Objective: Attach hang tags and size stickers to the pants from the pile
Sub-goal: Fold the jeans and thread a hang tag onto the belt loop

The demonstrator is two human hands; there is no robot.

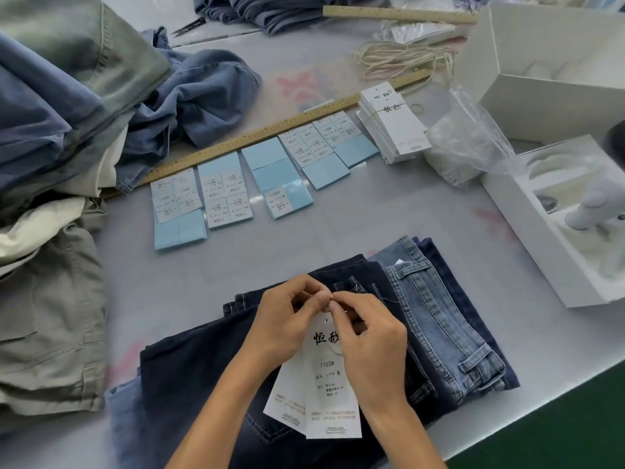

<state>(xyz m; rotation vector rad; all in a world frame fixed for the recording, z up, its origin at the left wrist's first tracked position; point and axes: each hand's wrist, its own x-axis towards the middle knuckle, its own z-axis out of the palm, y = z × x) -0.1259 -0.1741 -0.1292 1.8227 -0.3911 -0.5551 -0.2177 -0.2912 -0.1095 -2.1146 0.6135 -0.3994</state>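
Pale grey and slightly glossy, the table (209, 289) carries dark denim pants (203, 377) folded near its front edge, lying on a stack with lighter blue jeans (436, 319) showing at the right. Two white hang tags (329, 390) lie on the dark pants, the upper one printed 1103# and M, fanned over the one beneath. The left hand (287, 319) and right hand (368, 340) meet at the tags' top edge just below the waistband, fingers curled, both pinching a small loop of pale string (331, 297) there; both forearms reach in from the bottom edge. Beyond the pants, rows of blue-backed size stickers (230, 194) sit beside a long wooden ruler (270, 130), with a bundled stack of tags (394, 123) and loose cords (402, 57) to the right. A pile of grey, blue and cream pants (61, 137) fills the left side. White boxes (554, 66) and a crumpled plastic bag (466, 137) stand at the right.
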